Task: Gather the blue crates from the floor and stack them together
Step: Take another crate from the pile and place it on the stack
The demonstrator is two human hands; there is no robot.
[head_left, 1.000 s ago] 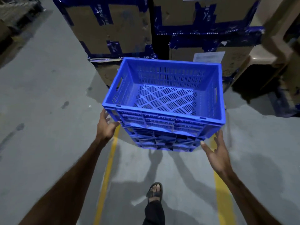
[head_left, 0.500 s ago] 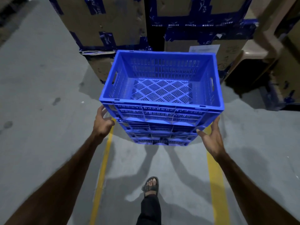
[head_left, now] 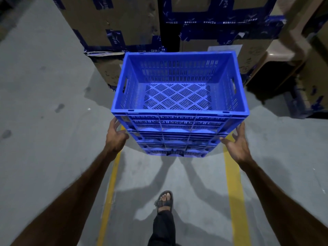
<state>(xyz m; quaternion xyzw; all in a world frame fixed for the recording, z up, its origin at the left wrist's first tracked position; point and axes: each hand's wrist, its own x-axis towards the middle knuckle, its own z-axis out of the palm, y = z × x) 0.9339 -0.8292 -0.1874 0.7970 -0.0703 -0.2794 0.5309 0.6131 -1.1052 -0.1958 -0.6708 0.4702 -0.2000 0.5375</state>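
Blue plastic fills the middle of my view: a stack of blue crates [head_left: 179, 103] stands on the grey concrete floor [head_left: 44, 103] in front of me, nested one on another, the top crate open and empty with a slotted, diamond-patterned base. I can count about three or four layers along the near wall, though the lowest ones are too dim to separate surely.

My left hand [head_left: 116, 136] is at the near left corner of the stack, fingers curled loosely and the thumb touching the ribbed wall below the top rim. My right hand [head_left: 237, 142] is at the near right corner, spread wide, palm turned toward the crates, fingertips just beside the wall; I cannot tell whether they touch it. Neither hand is closed around anything.

Behind the stack stand tall cardboard boxes [head_left: 113, 22] bound with dark blue printed tape, and a beige moulded plastic piece [head_left: 284, 50] sits to the right of them. Two yellow lines [head_left: 234, 192] run along the floor toward me, the stack resting between and over their far ends. My sandalled foot [head_left: 165, 201] is on the floor between the lines.
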